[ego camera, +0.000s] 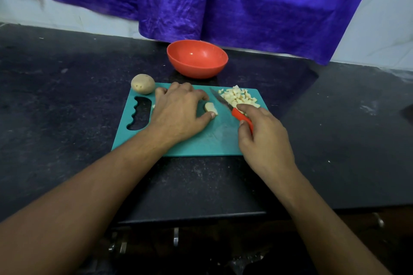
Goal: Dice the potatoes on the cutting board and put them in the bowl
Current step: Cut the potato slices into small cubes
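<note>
Bare counter (257,73) flanks bowl (197,59); whole potato (143,83) crowds board's (201,140) corner.

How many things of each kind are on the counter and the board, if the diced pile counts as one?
Bowl: 1
Cutting board: 1
Knife: 1
Whole potato: 1
Cut potato piece, held by the left hand: 1
Pile of diced potato: 1
Total: 6
</note>
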Action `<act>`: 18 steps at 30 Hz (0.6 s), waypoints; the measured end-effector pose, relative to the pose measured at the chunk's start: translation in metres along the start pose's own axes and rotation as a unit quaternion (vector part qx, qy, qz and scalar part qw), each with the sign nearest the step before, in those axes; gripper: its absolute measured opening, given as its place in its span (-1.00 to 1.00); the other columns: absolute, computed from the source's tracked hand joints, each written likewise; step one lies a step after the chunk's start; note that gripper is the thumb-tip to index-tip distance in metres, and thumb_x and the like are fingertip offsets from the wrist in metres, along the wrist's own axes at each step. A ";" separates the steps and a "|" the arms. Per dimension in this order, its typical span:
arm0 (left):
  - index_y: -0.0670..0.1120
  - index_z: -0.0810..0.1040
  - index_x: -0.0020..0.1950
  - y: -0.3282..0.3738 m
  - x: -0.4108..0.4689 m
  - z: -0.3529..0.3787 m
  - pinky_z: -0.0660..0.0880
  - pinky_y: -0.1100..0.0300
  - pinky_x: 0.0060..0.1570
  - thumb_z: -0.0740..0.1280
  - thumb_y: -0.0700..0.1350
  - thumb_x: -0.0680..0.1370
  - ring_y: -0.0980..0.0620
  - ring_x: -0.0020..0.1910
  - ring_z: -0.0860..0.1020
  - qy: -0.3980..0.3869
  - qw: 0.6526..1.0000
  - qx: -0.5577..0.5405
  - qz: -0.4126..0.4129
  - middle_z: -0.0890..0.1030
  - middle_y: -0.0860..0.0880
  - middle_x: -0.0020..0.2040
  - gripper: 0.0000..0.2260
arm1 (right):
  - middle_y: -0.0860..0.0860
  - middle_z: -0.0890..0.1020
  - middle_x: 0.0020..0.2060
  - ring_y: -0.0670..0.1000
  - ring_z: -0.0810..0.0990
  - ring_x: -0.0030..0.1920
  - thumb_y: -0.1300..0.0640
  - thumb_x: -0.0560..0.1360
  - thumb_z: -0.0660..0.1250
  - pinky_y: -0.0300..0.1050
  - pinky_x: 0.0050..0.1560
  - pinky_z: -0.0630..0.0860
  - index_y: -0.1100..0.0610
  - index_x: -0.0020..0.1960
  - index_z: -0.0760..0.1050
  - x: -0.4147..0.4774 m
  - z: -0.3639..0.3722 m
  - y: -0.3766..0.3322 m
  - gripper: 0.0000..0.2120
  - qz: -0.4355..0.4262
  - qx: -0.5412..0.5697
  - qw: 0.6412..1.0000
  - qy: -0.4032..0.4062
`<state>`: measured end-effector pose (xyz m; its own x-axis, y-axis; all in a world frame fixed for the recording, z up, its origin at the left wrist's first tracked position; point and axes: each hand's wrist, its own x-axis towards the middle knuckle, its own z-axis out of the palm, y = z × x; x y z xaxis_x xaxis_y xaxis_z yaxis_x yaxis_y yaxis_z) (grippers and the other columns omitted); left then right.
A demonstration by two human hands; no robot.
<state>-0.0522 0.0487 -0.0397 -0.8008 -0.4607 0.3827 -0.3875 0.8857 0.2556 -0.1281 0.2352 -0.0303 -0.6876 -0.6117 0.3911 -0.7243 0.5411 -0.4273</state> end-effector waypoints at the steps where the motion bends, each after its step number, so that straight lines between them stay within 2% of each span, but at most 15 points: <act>1: 0.16 0.59 0.28 0.001 0.001 0.001 0.34 -0.08 0.16 0.29 0.34 0.52 -0.06 0.22 0.46 -0.005 1.000 0.001 0.003 0.58 0.03 0.17 -0.58 | -0.05 0.57 0.27 -0.08 0.53 0.14 0.14 0.64 0.20 -0.25 0.03 0.36 0.03 0.47 0.47 -0.002 0.000 0.000 -0.60 0.004 -0.003 1.000 0.000; 8: 0.16 0.65 0.11 0.008 0.000 0.001 0.29 -0.06 0.10 0.32 0.34 0.51 -0.04 0.17 0.48 0.018 1.000 0.008 -0.014 0.61 0.06 0.11 -0.65 | -0.04 0.56 0.28 -0.04 0.54 0.17 0.10 0.66 0.18 -0.18 0.06 0.40 0.03 0.48 0.44 -0.007 -0.002 -0.002 -0.61 0.027 -0.001 1.000 -0.005; 11: 0.16 0.65 0.04 0.012 0.001 0.002 0.27 -0.04 0.07 0.33 0.34 0.49 -0.04 0.14 0.50 0.030 0.999 0.017 -0.020 0.62 0.07 0.06 -0.67 | -0.04 0.54 0.24 -0.06 0.50 0.04 0.06 0.67 0.19 -0.17 -0.01 0.37 0.02 0.47 0.44 -0.008 -0.003 -0.003 -0.62 0.034 0.002 0.999 -0.003; 14: 0.15 0.66 0.06 0.010 0.001 0.002 0.31 -0.05 0.10 0.34 0.37 0.48 -0.04 0.15 0.50 0.026 0.999 -0.005 -0.038 0.62 0.07 0.06 -0.64 | -0.04 0.53 0.18 -0.08 0.41 -0.12 0.06 0.68 0.17 -0.13 -0.13 0.34 0.00 0.46 0.43 -0.013 -0.004 -0.009 -0.64 0.023 -0.039 0.999 -0.007; 18: 0.16 0.67 0.13 0.010 0.001 0.001 0.33 -0.06 0.14 0.35 0.37 0.49 -0.03 0.20 0.50 0.016 0.999 -0.009 -0.042 0.63 0.06 0.11 -0.62 | -0.05 0.56 0.12 0.02 0.57 -0.13 0.05 0.69 0.11 -0.02 -0.22 0.46 -0.01 0.46 0.36 -0.016 -0.002 -0.017 -0.65 -0.008 -0.106 0.994 -0.032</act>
<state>-0.0577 0.0566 -0.0381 -0.7510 -0.5350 0.3870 -0.4439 0.8430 0.3040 -0.1049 0.2366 -0.0273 -0.6756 -0.6534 0.3416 -0.7347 0.6354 -0.2376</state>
